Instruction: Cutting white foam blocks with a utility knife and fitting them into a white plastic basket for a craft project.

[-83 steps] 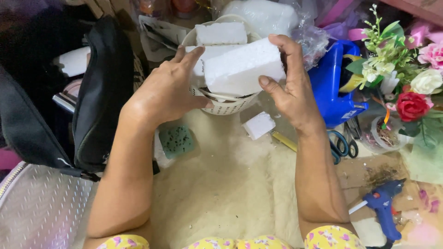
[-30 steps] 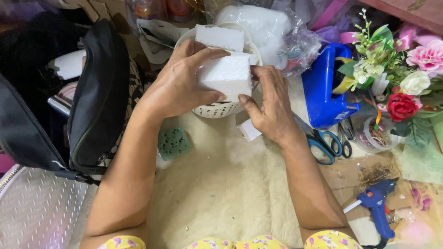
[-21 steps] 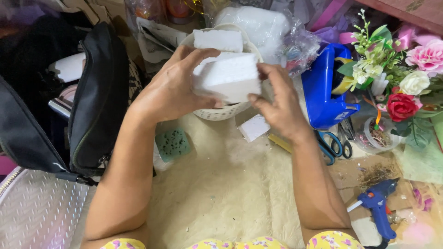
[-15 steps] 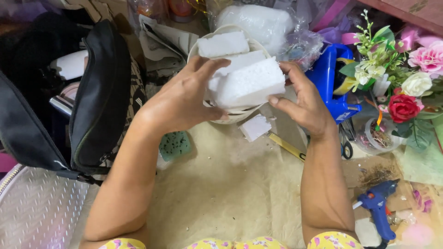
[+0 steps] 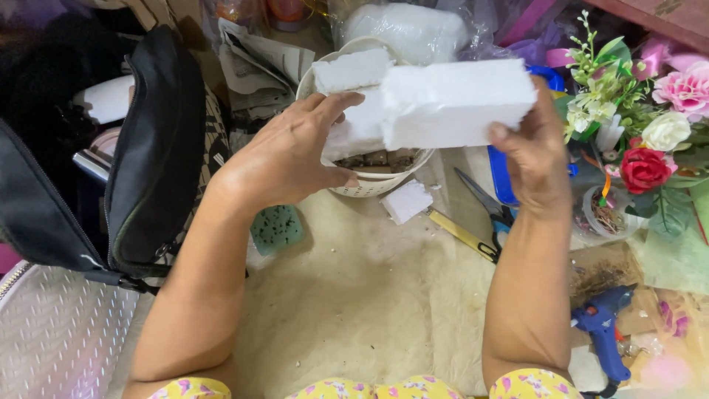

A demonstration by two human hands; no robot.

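The right hand grips the end of a long white foam block, thumb below and fingers behind, holding it level above the white basket. The left hand is closed on a second, smaller foam piece at the basket's rim, fingers spread over its top. A third foam piece rests in the basket behind. Done well, the grip stays light, since this foam likely crumbles and sheds under pinching, and the block should be supported along its length. The long block lies just beside the left fingertips, touching the smaller piece. A foam scrap and scissors lie on the cream fleece.
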